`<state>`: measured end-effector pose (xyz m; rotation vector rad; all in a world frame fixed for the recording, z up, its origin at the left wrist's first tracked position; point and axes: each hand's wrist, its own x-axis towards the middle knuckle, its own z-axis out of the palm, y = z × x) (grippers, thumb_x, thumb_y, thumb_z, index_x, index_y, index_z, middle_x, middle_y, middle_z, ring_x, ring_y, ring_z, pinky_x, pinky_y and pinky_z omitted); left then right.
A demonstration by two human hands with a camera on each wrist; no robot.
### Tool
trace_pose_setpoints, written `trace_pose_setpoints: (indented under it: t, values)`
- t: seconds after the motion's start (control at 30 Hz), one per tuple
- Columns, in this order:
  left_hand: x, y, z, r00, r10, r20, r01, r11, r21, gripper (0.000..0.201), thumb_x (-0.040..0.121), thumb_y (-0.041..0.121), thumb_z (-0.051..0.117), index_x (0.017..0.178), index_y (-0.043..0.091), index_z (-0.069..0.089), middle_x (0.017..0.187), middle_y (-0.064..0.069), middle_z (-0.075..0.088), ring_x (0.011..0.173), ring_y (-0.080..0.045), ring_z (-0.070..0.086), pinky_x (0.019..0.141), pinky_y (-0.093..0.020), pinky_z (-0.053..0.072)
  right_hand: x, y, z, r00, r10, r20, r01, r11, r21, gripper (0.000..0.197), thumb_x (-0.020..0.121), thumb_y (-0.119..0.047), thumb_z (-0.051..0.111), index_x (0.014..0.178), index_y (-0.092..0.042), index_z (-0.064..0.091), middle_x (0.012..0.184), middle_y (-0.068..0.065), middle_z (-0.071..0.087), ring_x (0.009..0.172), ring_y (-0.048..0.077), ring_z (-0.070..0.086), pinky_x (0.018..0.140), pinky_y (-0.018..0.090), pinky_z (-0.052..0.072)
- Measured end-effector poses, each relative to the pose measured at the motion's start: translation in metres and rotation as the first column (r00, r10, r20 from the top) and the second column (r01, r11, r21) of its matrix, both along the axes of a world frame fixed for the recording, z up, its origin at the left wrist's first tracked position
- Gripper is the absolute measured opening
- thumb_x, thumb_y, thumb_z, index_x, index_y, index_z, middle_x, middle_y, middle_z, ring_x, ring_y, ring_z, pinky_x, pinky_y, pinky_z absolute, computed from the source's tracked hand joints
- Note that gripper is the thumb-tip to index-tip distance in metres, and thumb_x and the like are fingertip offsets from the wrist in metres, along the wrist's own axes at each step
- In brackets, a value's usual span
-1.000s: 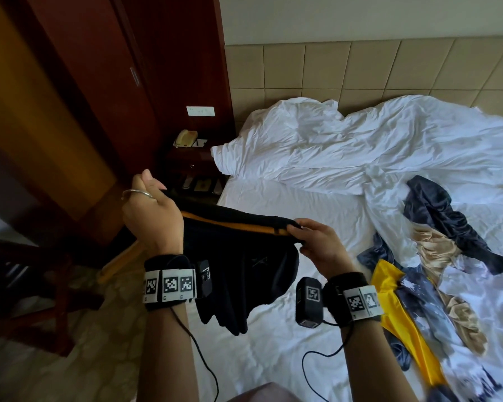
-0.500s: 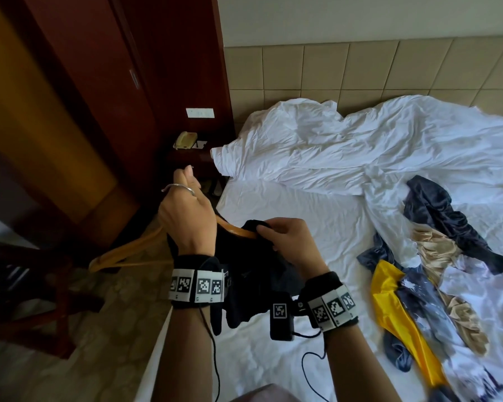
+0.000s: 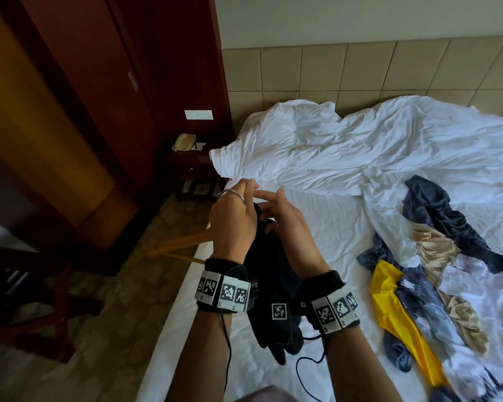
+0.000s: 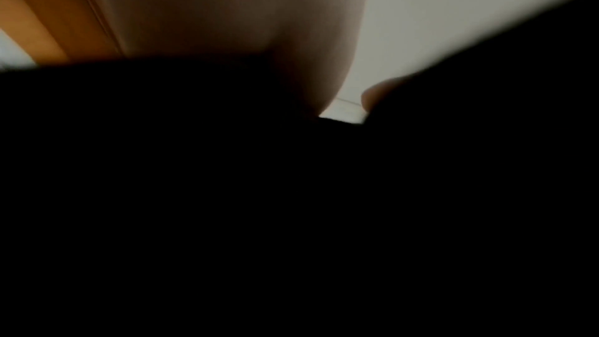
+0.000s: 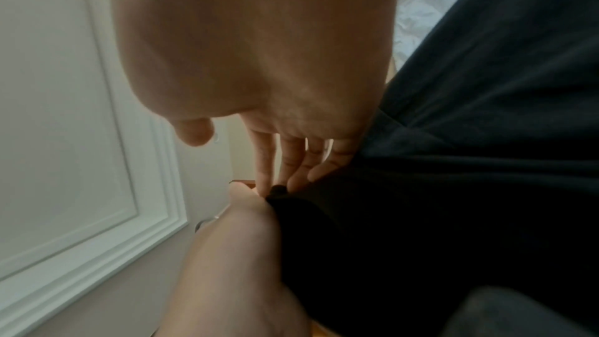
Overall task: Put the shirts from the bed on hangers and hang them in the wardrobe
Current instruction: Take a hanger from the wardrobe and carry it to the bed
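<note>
- Head view: left hand raised over the bed's near edge, gripping the bunched top of a black shirt together with a wooden hanger; hanger arm sticks out leftward over the floor.
- Right hand: just beside the left, fingers mostly straight, fingertips resting on the shirt's top edge; the right wrist view shows the same.
- Black shirt: hangs down between both wrists.
- Other clothes: heaped on the bed's right side, dark blue, beige and yellow.
- White duvet: crumpled by the headboard.
- Left wrist view: mostly dark.
</note>
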<state>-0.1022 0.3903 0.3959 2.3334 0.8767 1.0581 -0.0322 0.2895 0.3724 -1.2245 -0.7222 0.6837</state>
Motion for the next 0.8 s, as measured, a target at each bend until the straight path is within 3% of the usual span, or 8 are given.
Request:
trace_pose_setpoints:
  t: [0.17, 0.33, 0.43, 0.5, 0.57, 0.67, 0.73, 0.8]
  values:
    - [0.003, 0.001, -0.006, 0.996, -0.025, 0.09, 0.033, 0.995, -0.092, 0.044, 0.111, 0.042, 0.039, 0.099, 0.019, 0.075, 0.084, 0.006, 0.074, 0.083, -0.01, 0.067, 0.075, -0.03, 0.052, 0.005, -0.004, 0.004, 0.997, 0.071, -0.019, -0.072, 0.997, -0.018, 0.068, 0.108, -0.067, 0.018, 0.135, -0.031, 0.069, 0.124, 0.005, 0.075, 0.12, 0.025, 0.066, 0.103, 0.05, 0.044]
    - [-0.002, 0.009, -0.009, 0.986, 0.151, 0.066, -0.142, 0.982, -0.124, 0.049, 0.11, 0.047, 0.037, 0.078, 0.023, 0.066, 0.065, 0.011, 0.061, 0.064, 0.0, 0.058, 0.06, -0.015, 0.039, 0.012, -0.011, 0.007, 0.99, 0.07, -0.124, -0.069, 0.998, 0.012, 0.063, 0.107, -0.063, 0.029, 0.137, -0.021, 0.066, 0.131, 0.003, 0.073, 0.119, 0.024, 0.071, 0.101, 0.041, 0.054]
    - [-0.009, 0.018, -0.01, 0.954, 0.259, 0.153, -0.239, 0.962, -0.135, 0.049, 0.111, 0.044, 0.038, 0.078, 0.021, 0.066, 0.066, 0.017, 0.056, 0.067, -0.009, 0.061, 0.063, -0.028, 0.046, 0.024, -0.012, -0.008, 0.991, -0.052, 0.123, 0.06, 0.996, -0.062, 0.036, 0.109, -0.046, 0.05, 0.13, -0.024, 0.069, 0.128, -0.007, 0.073, 0.117, 0.013, 0.071, 0.1, 0.035, 0.055]
    - [-0.015, 0.024, -0.009, 0.919, 0.317, 0.234, -0.287, 0.946, -0.153, 0.049, 0.111, 0.041, 0.037, 0.08, 0.018, 0.067, 0.07, 0.014, 0.059, 0.071, -0.011, 0.061, 0.067, -0.029, 0.046, 0.036, -0.014, -0.025, 0.92, -0.078, 0.385, 0.155, 0.973, -0.173, 0.024, 0.106, -0.037, 0.061, 0.126, -0.027, 0.072, 0.122, -0.013, 0.074, 0.116, 0.007, 0.068, 0.096, 0.028, 0.05]
    - [-0.022, 0.029, -0.007, 0.874, 0.379, 0.302, -0.347, 0.925, -0.156, 0.049, 0.111, 0.039, 0.036, 0.079, 0.018, 0.065, 0.072, 0.008, 0.063, 0.071, -0.01, 0.059, 0.068, -0.023, 0.042, 0.044, -0.017, -0.04, 0.828, -0.007, 0.561, 0.225, 0.92, -0.321, 0.025, 0.104, -0.033, 0.065, 0.126, -0.023, 0.073, 0.121, -0.011, 0.074, 0.115, 0.009, 0.066, 0.092, 0.021, 0.044]
    - [-0.03, 0.035, -0.006, 0.832, 0.431, 0.348, -0.398, 0.902, -0.166, 0.047, 0.112, 0.034, 0.038, 0.079, 0.015, 0.065, 0.072, 0.008, 0.063, 0.066, -0.002, 0.052, 0.064, -0.005, 0.036, 0.046, -0.022, -0.046, 0.777, 0.064, 0.626, 0.256, 0.877, -0.408, 0.023, 0.105, -0.027, 0.062, 0.12, -0.015, 0.074, 0.104, -0.005, 0.073, 0.106, 0.017, 0.068, 0.079, 0.016, 0.042]
    - [-0.034, 0.038, -0.007, 0.826, 0.458, 0.328, -0.42, 0.889, -0.183, 0.048, 0.112, 0.034, 0.037, 0.08, 0.013, 0.066, 0.075, 0.007, 0.065, 0.067, -0.001, 0.051, 0.063, -0.006, 0.036, 0.041, -0.021, -0.043, 0.777, 0.098, 0.622, 0.235, 0.871, -0.432, 0.022, 0.106, -0.026, 0.06, 0.118, -0.016, 0.075, 0.099, -0.006, 0.072, 0.102, 0.018, 0.069, 0.08, 0.022, 0.046]
    - [-0.036, 0.04, -0.008, 0.825, 0.473, 0.309, -0.436, 0.881, -0.186, 0.049, 0.113, 0.035, 0.035, 0.081, 0.013, 0.066, 0.076, 0.004, 0.067, 0.07, -0.006, 0.055, 0.061, -0.013, 0.034, 0.032, -0.015, -0.041, 0.777, 0.139, 0.613, 0.211, 0.861, -0.463, 0.023, 0.105, -0.03, 0.059, 0.119, -0.021, 0.074, 0.103, -0.006, 0.075, 0.102, 0.018, 0.069, 0.088, 0.036, 0.053]
